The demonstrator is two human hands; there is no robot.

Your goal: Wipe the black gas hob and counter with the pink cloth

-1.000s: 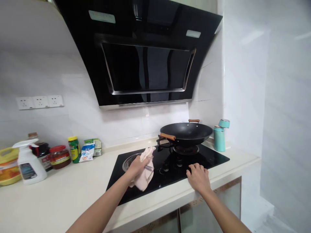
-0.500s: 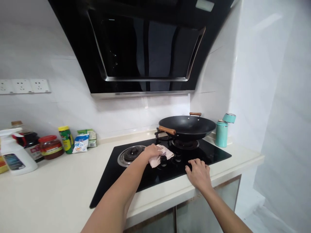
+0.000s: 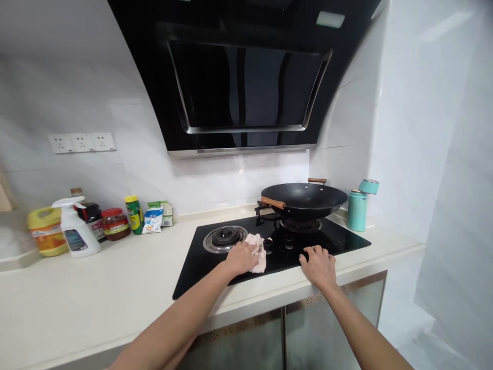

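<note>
My left hand (image 3: 241,258) grips a pale pink cloth (image 3: 260,254) and presses it on the black glass cooktop (image 3: 210,270), just in front of the left burner (image 3: 225,238). The cloth lies left of the control knob (image 3: 268,246); its part under my fingers is hidden. My right hand (image 3: 319,264) rests palm down over the cooktop's front edge, fingers spread and holding nothing. Behind it, a black wok (image 3: 304,201) with wooden handles sits on the right burner.
A black range hood (image 3: 246,92) hangs above. On the left counter stand a white spray bottle (image 3: 79,234), a yellow jug (image 3: 48,234), a red-lidded jar (image 3: 115,226) and seasoning packets (image 3: 153,220). A turquoise canister (image 3: 357,211) stands right of the wok.
My left hand has drawn the cloth back toward the cooktop's front edge, away from the knob's far side. The right hand stays at the edge. The view has turned left, showing more counter.
</note>
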